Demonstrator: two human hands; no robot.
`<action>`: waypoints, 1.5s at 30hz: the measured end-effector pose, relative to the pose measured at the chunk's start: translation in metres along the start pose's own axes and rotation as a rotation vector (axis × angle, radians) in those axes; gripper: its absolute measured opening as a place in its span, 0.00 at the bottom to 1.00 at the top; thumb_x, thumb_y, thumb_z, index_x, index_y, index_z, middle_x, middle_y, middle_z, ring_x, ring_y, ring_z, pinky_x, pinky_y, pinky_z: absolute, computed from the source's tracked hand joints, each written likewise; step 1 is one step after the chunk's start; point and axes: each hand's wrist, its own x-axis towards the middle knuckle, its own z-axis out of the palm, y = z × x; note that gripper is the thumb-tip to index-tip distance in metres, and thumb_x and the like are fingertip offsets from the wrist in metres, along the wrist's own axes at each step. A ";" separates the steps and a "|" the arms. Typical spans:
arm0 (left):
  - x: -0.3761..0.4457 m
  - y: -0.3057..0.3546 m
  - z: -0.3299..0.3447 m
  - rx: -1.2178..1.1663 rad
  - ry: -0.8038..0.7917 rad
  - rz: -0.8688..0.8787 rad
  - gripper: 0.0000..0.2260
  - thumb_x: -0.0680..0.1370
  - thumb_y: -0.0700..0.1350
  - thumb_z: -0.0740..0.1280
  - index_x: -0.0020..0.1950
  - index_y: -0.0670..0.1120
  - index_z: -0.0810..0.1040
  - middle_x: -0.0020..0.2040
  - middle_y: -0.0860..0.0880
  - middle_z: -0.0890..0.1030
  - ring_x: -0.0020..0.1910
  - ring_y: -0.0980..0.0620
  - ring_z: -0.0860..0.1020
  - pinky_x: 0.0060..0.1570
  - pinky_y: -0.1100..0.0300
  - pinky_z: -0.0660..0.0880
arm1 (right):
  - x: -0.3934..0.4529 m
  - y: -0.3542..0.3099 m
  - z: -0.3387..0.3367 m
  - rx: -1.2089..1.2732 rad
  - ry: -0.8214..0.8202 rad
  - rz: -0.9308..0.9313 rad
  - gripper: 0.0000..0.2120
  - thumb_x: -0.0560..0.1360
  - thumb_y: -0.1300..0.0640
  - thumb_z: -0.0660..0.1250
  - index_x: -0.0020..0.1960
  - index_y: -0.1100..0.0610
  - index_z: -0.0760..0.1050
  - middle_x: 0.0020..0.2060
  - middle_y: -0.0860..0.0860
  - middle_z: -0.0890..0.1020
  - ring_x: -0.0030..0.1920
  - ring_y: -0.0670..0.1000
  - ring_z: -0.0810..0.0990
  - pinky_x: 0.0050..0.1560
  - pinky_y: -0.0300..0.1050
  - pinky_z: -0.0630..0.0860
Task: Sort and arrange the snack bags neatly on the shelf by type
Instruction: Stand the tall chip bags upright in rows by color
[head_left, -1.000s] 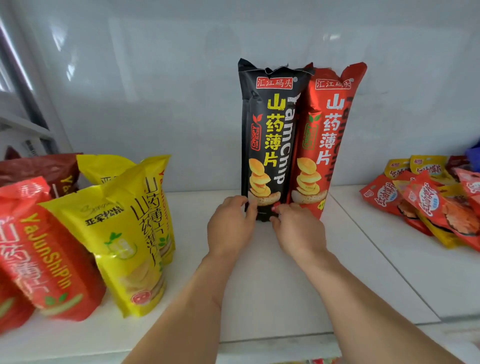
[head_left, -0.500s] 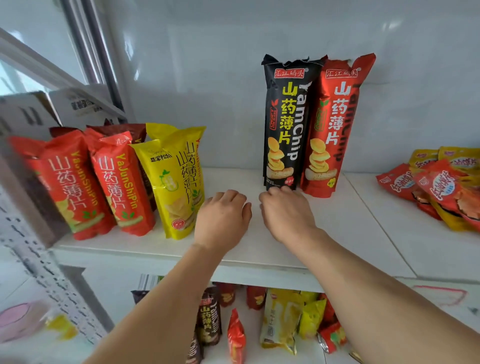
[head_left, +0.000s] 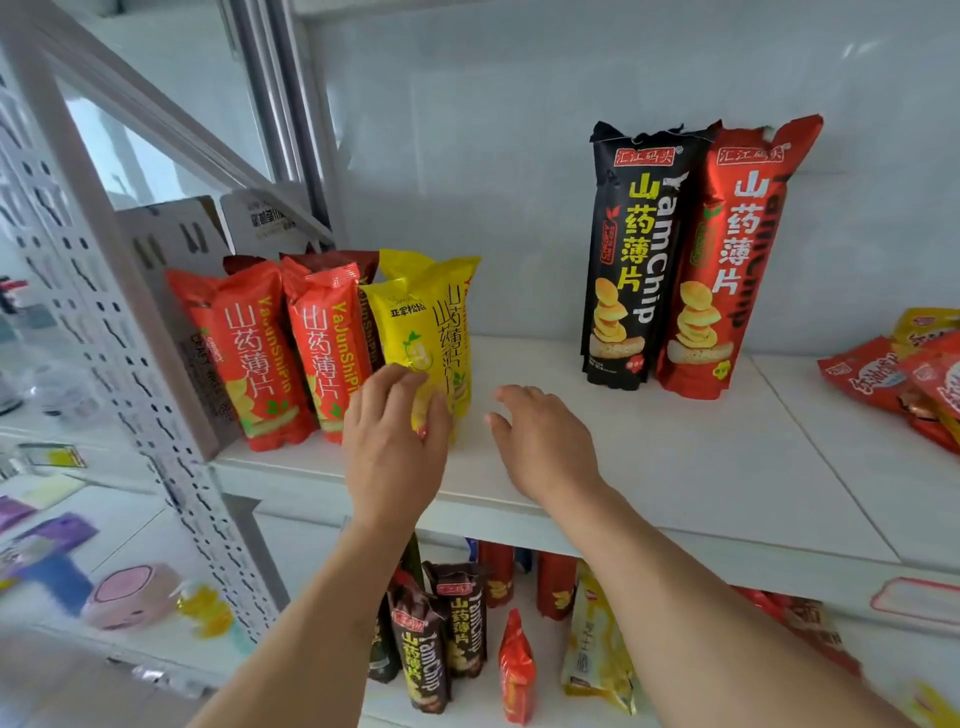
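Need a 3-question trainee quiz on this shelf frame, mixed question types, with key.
1. True or false: the left hand reaches to the front yellow bag.
2. Which tall bag leans on the back wall left of the tall red bag? A) tall black bag B) purple bag C) green bag
3. Fill in: the right hand is open above the white ____.

Key: 1 true; 2 A; 3 shelf
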 end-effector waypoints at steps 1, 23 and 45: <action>0.001 -0.003 -0.002 -0.034 0.004 -0.070 0.15 0.80 0.48 0.65 0.60 0.39 0.80 0.60 0.42 0.78 0.60 0.46 0.73 0.59 0.55 0.69 | 0.001 -0.004 0.004 0.085 -0.017 0.023 0.20 0.83 0.48 0.58 0.72 0.53 0.69 0.65 0.53 0.76 0.63 0.55 0.74 0.59 0.50 0.73; 0.015 -0.027 0.002 -0.804 -0.366 -0.671 0.21 0.79 0.64 0.53 0.64 0.56 0.74 0.53 0.61 0.80 0.49 0.73 0.76 0.42 0.78 0.70 | 0.024 -0.042 0.054 0.720 0.037 0.294 0.31 0.66 0.44 0.78 0.64 0.34 0.67 0.57 0.42 0.69 0.64 0.47 0.69 0.61 0.43 0.73; 0.074 -0.048 0.067 -0.942 -0.494 -0.773 0.49 0.63 0.85 0.53 0.77 0.58 0.64 0.75 0.52 0.71 0.72 0.49 0.72 0.71 0.43 0.69 | 0.031 -0.025 0.065 0.846 0.113 0.390 0.36 0.67 0.48 0.80 0.68 0.43 0.64 0.57 0.41 0.79 0.58 0.46 0.80 0.60 0.51 0.79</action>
